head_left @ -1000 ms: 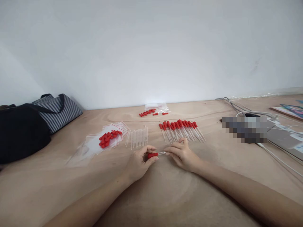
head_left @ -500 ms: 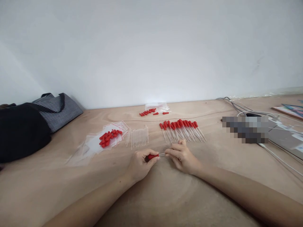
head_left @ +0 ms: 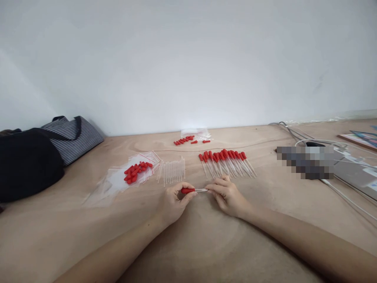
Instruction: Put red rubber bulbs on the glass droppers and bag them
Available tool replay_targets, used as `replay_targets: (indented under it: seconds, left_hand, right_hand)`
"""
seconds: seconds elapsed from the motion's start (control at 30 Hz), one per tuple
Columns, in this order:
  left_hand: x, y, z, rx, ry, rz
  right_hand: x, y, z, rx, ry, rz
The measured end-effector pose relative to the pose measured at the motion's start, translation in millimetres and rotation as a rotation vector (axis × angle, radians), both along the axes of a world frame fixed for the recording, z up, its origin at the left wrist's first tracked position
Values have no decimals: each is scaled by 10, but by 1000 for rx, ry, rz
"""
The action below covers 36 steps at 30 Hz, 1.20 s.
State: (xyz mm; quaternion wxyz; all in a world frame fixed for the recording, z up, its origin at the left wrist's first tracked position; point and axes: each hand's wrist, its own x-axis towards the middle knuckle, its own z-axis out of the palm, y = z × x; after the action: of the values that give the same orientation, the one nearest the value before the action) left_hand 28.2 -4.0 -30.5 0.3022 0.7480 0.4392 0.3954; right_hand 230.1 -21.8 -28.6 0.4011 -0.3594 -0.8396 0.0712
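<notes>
Between the fingers of my left hand (head_left: 174,202) is a red rubber dropper bulb (head_left: 187,190), lying level. A clear glass dropper tube (head_left: 200,190) runs from the bulb's mouth to my right hand (head_left: 225,196), whose thumb and fingers pinch it. The tube's far end is hidden by the right fingers. Just beyond my right hand lies a row of droppers with red bulbs (head_left: 225,155), tips toward me. Loose clear tubes (head_left: 173,171) lie side by side beyond my left hand. Farther left, a heap of red bulbs (head_left: 137,171) rests on clear zip bags (head_left: 108,186).
At the back, more red bulbs (head_left: 184,140) lie beside a clear bag (head_left: 194,132) and thin tubes. A black bag (head_left: 29,165) and a striped bag (head_left: 73,137) stand at the left. Cables (head_left: 294,135) and a laptop (head_left: 353,173) with a blurred-out patch are at the right.
My left hand has shifted slightly, and the bulb shows more fully between its fingers. A longer stretch of tube shows between the two hands. My right hand has hardly moved.
</notes>
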Motion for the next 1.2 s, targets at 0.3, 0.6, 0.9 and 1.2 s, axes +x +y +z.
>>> replay_targets:
  seconds: [0.3,0.6,0.9,1.2]
  left_hand:
    - [26,30,0,-169,-137,-47]
    - [-479,348,325,225,415,332]
    - [-1036,568,626,21,971,616]
    - [-1072,573,597,-10,992,622]
  right_hand:
    - [16,21,104,26,-225,-71]
    - [-183,304,262,-288,-347,-379]
    - [-503,811,265,-419,-390,-660]
    - [-547,786,292,-413,-437,-663]
